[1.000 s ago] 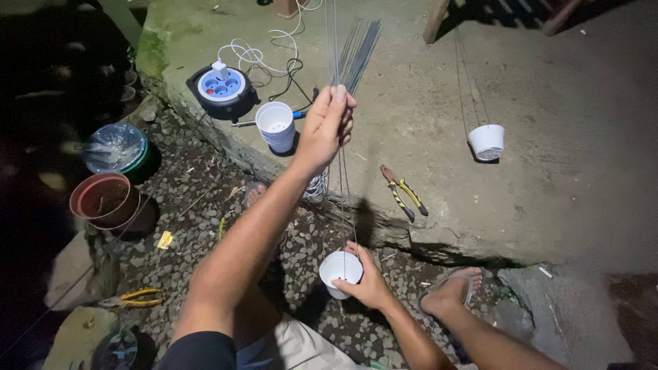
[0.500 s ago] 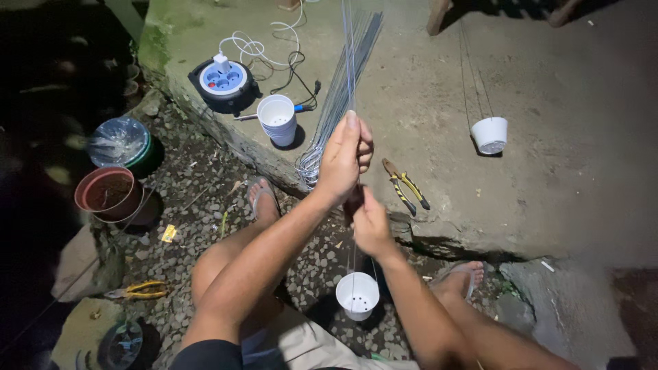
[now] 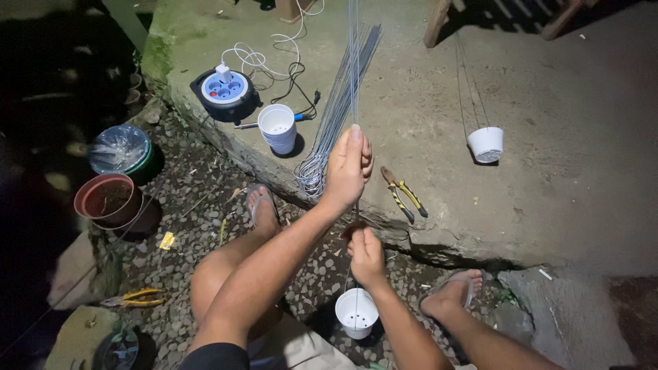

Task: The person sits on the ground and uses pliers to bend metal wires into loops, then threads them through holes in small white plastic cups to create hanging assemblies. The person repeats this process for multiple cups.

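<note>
The concrete slab (image 3: pixel 548 205) bears a wire bundle (image 3: pixel 336 109), a cord reel (image 3: pixel 225 90), stacked cups (image 3: pixel 277 129), pliers (image 3: pixel 403 193) and 1 hung cup (image 3: pixel 485 144). Thin wires (image 3: pixel 354 62) are gripped in the closed left hand (image 3: pixel 348 168). They are pinched lower down by the right hand (image 3: pixel 367 255), above the white cup (image 3: pixel 356 313) hanging between the legs. Hanger assembly appears in hand; steady wire tension is judged necessary. Both legs crowd the cup.

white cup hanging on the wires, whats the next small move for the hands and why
Probably slide the right hand a little further down the wires toward the white cup. The left hand already grips the strands higher up, and the cup dangles just below the right hand's fingers, so pinching closer to the rim would likely steady it.
</note>
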